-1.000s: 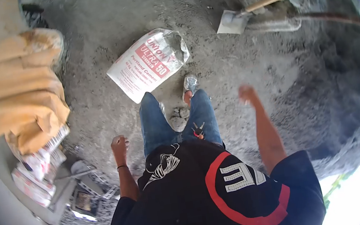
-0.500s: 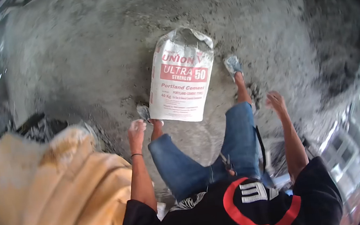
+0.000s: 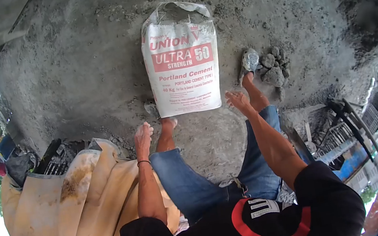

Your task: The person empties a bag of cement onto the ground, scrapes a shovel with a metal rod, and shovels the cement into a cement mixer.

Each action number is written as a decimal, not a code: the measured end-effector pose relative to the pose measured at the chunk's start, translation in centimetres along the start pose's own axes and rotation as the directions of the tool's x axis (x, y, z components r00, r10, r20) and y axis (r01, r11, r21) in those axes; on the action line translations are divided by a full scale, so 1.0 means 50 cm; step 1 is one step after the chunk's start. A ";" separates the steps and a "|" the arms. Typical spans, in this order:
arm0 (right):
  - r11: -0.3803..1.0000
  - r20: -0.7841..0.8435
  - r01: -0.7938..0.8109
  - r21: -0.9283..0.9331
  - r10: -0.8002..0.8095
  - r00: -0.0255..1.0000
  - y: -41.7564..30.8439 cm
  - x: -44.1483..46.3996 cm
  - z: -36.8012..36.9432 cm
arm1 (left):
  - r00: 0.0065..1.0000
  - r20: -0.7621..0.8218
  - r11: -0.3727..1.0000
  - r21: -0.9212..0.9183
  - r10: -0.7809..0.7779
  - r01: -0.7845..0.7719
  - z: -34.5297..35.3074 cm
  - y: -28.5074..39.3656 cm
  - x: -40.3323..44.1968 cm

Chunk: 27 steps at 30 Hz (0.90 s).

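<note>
Cement bag (image 3: 186, 82) on grnd (image 3: 84, 60), open end away from wearer. R hand (image 3: 239, 101) half-open, just beside bag's lower R corner. L hand (image 3: 143, 136) curled nr L shin (image 3: 166, 138), can't tell if fully closed.

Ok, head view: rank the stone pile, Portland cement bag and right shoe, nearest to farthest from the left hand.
1. Portland cement bag: ahead, slightly right
2. Right shoe: past the bag's right edge
3. Stone pile: right of that shoe

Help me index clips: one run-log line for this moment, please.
cement bag: on ground; left hand: apart from bag; right hand: by bag's lower right corner; no grip visible
</note>
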State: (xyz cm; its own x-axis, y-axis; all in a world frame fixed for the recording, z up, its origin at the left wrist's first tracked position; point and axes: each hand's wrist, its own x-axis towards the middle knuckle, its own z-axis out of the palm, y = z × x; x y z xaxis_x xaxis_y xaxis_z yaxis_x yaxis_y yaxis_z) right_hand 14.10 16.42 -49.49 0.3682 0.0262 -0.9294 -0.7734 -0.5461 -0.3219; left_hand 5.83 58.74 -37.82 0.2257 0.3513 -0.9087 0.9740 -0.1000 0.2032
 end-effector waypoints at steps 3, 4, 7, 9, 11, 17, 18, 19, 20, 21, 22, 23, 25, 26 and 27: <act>0.956 -0.065 -0.119 0.269 0.141 0.988 0.007 0.038 -0.029 | 0.999 0.040 1.000 -0.020 0.001 0.000 0.039 0.057 0.074; 0.964 -0.099 -0.066 0.258 0.095 0.991 0.036 0.077 -0.036 | 0.999 0.048 1.000 0.002 0.003 -0.003 0.060 0.069 0.125; 0.933 -0.195 0.025 0.358 0.049 0.980 0.080 0.157 -0.012 | 0.994 0.095 0.996 -0.079 0.047 -0.040 0.124 0.056 0.322; 0.863 -0.189 0.065 0.500 0.036 0.981 0.064 0.224 -0.005 | 0.989 0.086 0.992 -0.053 0.121 -0.117 0.152 0.045 0.471; 0.846 -0.174 0.012 0.534 0.096 0.980 0.089 0.292 0.032 | 0.991 0.116 0.985 -0.162 0.072 -0.053 0.175 0.051 0.520; 0.460 -0.051 0.084 0.884 -0.083 0.995 0.069 0.433 0.142 | 0.966 0.196 0.831 -0.556 0.169 -0.033 0.223 -0.009 0.664; 0.462 -0.045 0.072 0.884 -0.070 0.997 0.067 0.428 0.154 | 0.968 0.196 0.770 -0.638 0.155 0.006 0.225 -0.007 0.660; 0.456 -0.054 0.079 0.887 -0.068 0.996 0.067 0.432 0.151 | 0.968 0.224 0.770 -0.635 0.110 0.059 0.226 -0.007 0.658; 0.451 -0.057 0.085 0.888 -0.074 0.996 0.060 0.440 0.146 | 0.971 0.212 0.760 -0.647 0.107 0.058 0.226 -0.006 0.657; 0.404 -0.054 0.064 0.912 -0.038 0.998 0.079 0.459 0.147 | 0.967 0.226 0.762 -0.645 0.117 0.059 0.224 -0.006 0.657; 0.413 -0.041 0.059 0.909 -0.054 0.998 0.073 0.465 0.144 | 0.962 0.238 0.766 -0.641 0.132 0.054 0.220 -0.009 0.667; 0.413 -0.035 0.041 0.910 -0.022 0.999 0.070 0.471 0.145 | 0.965 0.221 0.779 -0.627 0.142 0.030 0.222 -0.016 0.685; 0.417 -0.012 0.007 0.909 0.009 1.000 0.082 0.475 0.146 | 0.969 0.200 0.791 -0.611 0.147 0.006 0.225 -0.036 0.699; 0.447 -0.011 0.005 0.894 0.010 1.000 0.095 0.478 0.144 | 0.968 0.196 0.809 -0.588 0.153 -0.009 0.225 -0.047 0.706; 0.474 -0.013 0.004 0.880 0.015 1.000 0.104 0.483 0.143 | 0.971 0.182 0.822 -0.569 0.155 -0.025 0.225 -0.064 0.717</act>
State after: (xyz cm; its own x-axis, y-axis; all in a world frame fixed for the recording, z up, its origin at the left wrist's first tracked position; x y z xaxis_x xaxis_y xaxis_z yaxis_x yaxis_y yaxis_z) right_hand 15.26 20.20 -74.91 0.3630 0.0068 -0.9318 -0.8194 0.4784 -0.3158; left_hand 10.58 61.17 -75.16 0.3667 0.1558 -0.9172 0.8064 0.4385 0.3969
